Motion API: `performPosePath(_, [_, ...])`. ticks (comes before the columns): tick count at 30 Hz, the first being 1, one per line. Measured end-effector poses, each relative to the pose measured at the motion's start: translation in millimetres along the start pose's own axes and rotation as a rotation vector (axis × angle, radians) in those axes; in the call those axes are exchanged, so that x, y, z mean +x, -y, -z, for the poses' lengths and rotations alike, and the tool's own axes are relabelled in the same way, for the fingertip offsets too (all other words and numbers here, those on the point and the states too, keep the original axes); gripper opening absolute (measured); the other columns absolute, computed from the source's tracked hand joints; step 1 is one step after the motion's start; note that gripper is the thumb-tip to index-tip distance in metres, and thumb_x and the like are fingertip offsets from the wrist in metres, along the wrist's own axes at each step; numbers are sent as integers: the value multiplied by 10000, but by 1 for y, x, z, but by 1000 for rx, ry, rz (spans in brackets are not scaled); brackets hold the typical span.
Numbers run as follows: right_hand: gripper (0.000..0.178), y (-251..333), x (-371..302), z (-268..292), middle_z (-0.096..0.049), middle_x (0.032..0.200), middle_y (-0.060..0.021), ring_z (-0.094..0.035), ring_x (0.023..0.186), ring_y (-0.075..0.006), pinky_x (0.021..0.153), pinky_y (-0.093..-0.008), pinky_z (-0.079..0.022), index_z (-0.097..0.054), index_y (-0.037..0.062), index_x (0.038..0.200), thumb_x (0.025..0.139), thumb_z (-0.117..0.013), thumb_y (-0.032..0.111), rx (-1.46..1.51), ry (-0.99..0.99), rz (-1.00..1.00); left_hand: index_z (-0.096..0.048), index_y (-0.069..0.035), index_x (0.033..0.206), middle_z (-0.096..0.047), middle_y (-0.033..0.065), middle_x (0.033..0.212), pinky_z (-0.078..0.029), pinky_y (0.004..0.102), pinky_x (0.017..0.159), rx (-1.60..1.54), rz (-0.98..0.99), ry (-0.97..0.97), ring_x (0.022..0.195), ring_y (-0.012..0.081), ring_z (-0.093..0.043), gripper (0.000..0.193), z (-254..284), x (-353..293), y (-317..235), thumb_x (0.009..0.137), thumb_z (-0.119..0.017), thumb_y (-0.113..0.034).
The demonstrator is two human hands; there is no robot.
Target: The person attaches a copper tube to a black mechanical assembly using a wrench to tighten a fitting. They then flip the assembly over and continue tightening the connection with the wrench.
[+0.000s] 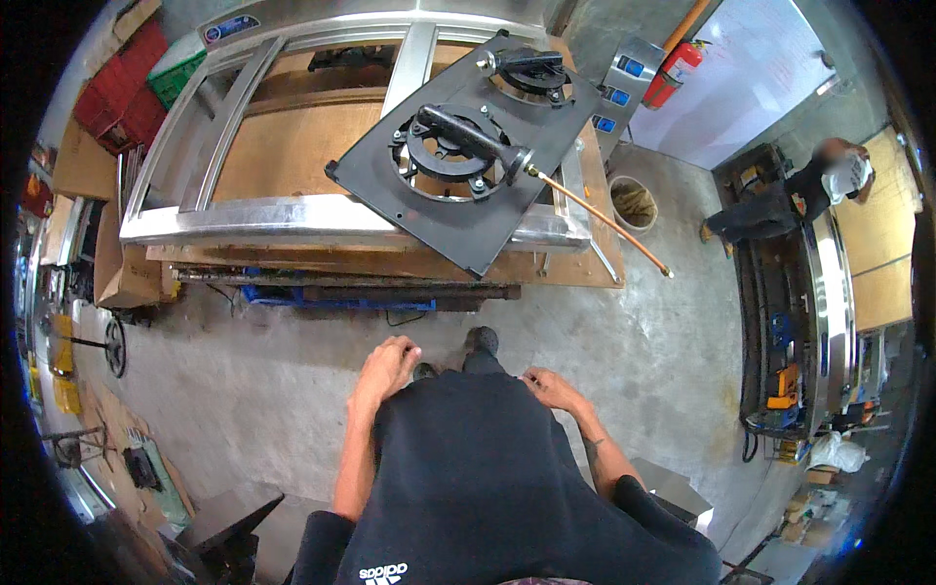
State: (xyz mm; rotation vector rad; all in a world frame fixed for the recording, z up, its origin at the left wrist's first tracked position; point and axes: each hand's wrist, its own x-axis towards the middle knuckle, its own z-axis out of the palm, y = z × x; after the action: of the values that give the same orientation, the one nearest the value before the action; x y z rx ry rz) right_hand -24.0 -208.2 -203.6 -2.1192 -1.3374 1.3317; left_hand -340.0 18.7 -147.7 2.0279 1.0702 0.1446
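My left hand (390,364) hangs beside the front of my dark shirt, its fingers loosely bent with nothing visible in them. On the other side my right hand (552,388) is at the shirt's edge, fingers drawn together; what they hold, if anything, is hidden. Both hands are apart from the bench. Beyond them, a black burner plate (375,205) lies at a slant across a metal frame (292,216). It carries two round burners, the nearer burner (453,146) fitted with a black burner tube. A thin copper pipe (604,221) runs from that tube past the bench's right edge.
A wooden-topped bench (600,263) supports the frame. Right of it stand a bucket (633,205) and a red fire extinguisher (674,74). Another person (780,200) is by a metal rack (829,322) at far right. Cardboard boxes (127,253) and crates (122,83) sit left.
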Motion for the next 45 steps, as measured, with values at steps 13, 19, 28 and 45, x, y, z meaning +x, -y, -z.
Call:
performPosePath(13, [462, 0, 14, 0, -716, 1152, -281, -677, 1120, -449, 958, -523, -527, -698, -37, 1175, 1105, -537, 390, -122, -84, 19, -724, 7, 1143, -725, 237, 1139, -540, 531, 943, 21, 61, 91, 1094, 458, -681, 325, -13, -14, -21, 1071, -624, -293])
performPosePath(19, [436, -3, 13, -5, -709, 1162, -292, -677, 1098, -470, 951, -539, -526, -680, -49, 1147, 1111, -534, 360, -90, 8, 6, -725, 0, 1143, -723, 231, 1162, -537, 533, 943, -16, 28, 75, 1101, 456, -677, 324, -20, -14, -30, 1076, -614, -297])
performPosePath(28, [408, -1, 11, -4, -713, 1166, -280, -677, 1109, -470, 946, -545, -527, -690, -34, 1153, 1115, -534, 341, -86, 18, -32, -714, -7, 1168, -709, 219, 1179, -534, 533, 954, 26, -16, 91, 1114, 452, -668, 316, -26, -17, -31, 1084, -600, -290])
performPosePath(45, [371, 12, 10, 4, -710, 1122, -280, -666, 1107, -474, 927, -548, -518, -678, -33, 1121, 1111, -548, 315, -88, -1, -49, -703, -1, 1106, -713, 225, 1094, -536, 530, 894, -2, -138, -18, 1038, 453, -683, 263, -11, -16, -60, 1083, -603, -243])
